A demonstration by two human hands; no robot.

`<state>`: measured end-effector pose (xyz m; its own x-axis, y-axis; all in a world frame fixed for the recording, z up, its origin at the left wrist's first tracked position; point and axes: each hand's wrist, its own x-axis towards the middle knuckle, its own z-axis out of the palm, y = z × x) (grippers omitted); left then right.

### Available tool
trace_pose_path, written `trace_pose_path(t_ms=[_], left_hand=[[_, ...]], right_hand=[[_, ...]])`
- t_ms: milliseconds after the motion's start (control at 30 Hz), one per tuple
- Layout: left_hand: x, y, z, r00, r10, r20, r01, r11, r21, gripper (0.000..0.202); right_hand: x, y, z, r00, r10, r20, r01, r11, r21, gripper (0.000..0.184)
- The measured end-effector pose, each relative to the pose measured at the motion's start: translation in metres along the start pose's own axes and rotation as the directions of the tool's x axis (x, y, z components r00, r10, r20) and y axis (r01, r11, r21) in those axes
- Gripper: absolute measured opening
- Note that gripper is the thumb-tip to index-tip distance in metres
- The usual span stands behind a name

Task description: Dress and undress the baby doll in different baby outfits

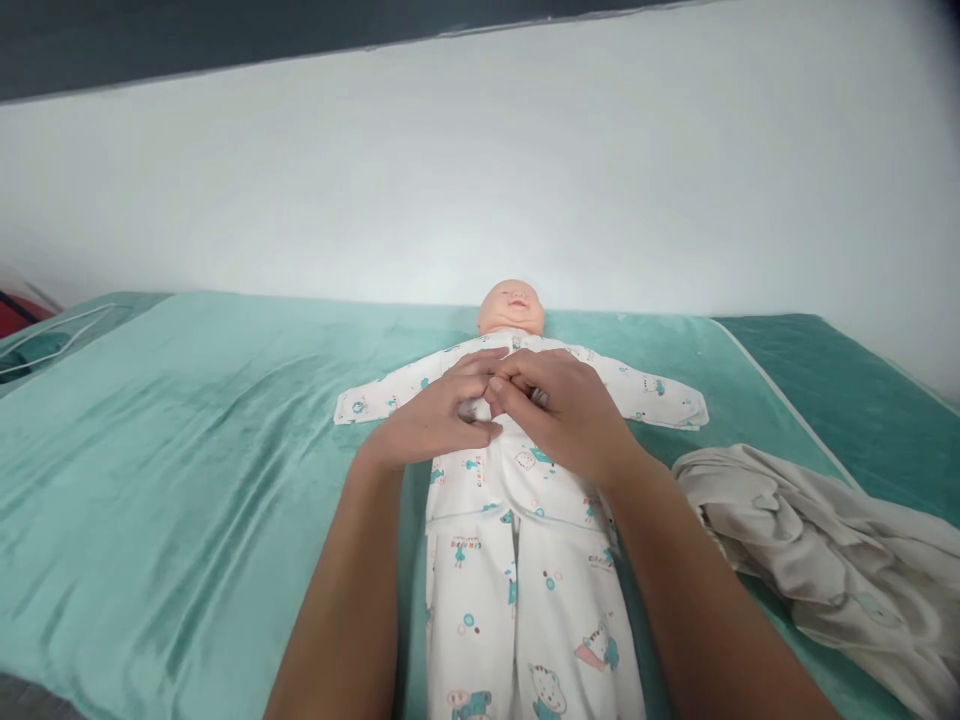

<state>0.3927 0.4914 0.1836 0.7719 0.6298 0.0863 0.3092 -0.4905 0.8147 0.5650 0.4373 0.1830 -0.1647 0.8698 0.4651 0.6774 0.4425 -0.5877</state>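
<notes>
A baby doll (511, 304) lies on its back on a teal blanket (187, 450), arms spread, dressed in a white printed top (517, 470) and matching trousers (525, 620). Both my hands meet over the doll's chest. My left hand (439, 415) pinches the front of the top with curled fingers. My right hand (562, 410) pinches the same spot from the other side, a ring on one finger. What lies between the fingertips is a small fold or fastening of the cloth.
A crumpled beige garment (817, 545) lies on the blanket right of the doll. A white wall (480, 170) rises just behind the bed. A darker green sheet (847, 400) shows at the right edge, and a red object (15, 312) at far left.
</notes>
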Motion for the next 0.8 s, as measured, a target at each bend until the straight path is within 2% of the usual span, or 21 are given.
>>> trace_pose_path(t_ms=[133,300,433,533,600,700,800], left_hand=[[0.003,0.006,0.005,0.997,0.037,-0.068,-0.033,0.998,0.059,0.019],[0.008,0.015,0.016,0.979,0.076,-0.189,-0.04,0.981,0.188,0.023],[0.011,0.017,0.025,0.955,0.128,-0.266,-0.054,0.961,0.271,0.02],[0.011,0.016,0.028,0.941,0.136,-0.311,-0.058,0.968,0.246,0.019],[0.011,0.016,0.027,0.943,0.141,-0.302,-0.08,0.975,0.207,0.016],[0.009,0.015,0.021,0.972,0.137,-0.193,-0.106,0.981,0.165,0.006],[0.005,0.012,0.012,0.991,0.12,-0.064,-0.111,0.986,0.126,0.016]], right_hand=[[0.0,-0.002,0.0,0.993,0.116,-0.016,-0.113,0.982,0.153,0.023],[0.0,0.0,0.003,0.959,0.283,0.004,-0.261,0.877,0.404,0.02],[0.001,0.003,0.002,0.943,0.332,-0.016,-0.273,0.802,0.532,0.018],[0.002,0.005,0.001,0.934,0.354,-0.044,-0.255,0.749,0.612,0.021],[0.002,0.006,0.0,0.926,0.374,-0.055,-0.25,0.714,0.654,0.022],[0.002,0.012,0.001,0.918,0.392,-0.061,-0.233,0.657,0.717,0.022],[0.002,0.017,0.002,0.911,0.409,-0.061,-0.225,0.614,0.756,0.025]])
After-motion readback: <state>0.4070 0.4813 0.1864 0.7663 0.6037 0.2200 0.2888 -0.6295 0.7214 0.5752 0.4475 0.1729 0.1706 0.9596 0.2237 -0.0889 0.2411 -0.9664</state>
